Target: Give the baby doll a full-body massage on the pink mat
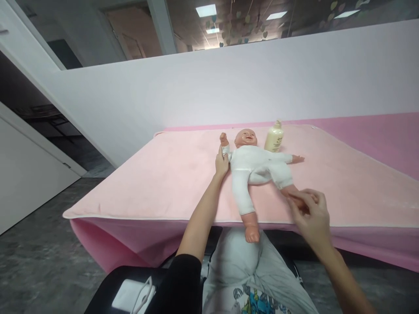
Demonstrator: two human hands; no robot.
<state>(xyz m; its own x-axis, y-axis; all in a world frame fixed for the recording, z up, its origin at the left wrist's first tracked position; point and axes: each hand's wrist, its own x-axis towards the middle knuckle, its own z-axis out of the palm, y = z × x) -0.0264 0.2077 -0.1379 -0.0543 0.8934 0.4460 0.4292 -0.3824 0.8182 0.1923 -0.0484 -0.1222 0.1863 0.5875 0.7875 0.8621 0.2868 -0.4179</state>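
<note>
A baby doll [251,160] in a white cloth suit lies on its back on a pale pink blanket [183,174], head toward the wall. My left hand [222,163] is closed around the doll's raised arm at the white sleeve; some fingers are hidden behind it. At the other side, my right hand [310,209] grips the doll's foot, which the fingers partly cover. That leg is bent outward, while the other bare foot [252,233] hangs over the table's front edge. Beside the doll's head stands a pale yellow pump bottle [274,137].
A brighter pink cover [386,135] lies under the blanket and drapes over the table's front. Behind the table runs a white wall [229,87] with glass above. A black seat holds a white charger with a cable [132,296] at my left. My legs are below the front edge.
</note>
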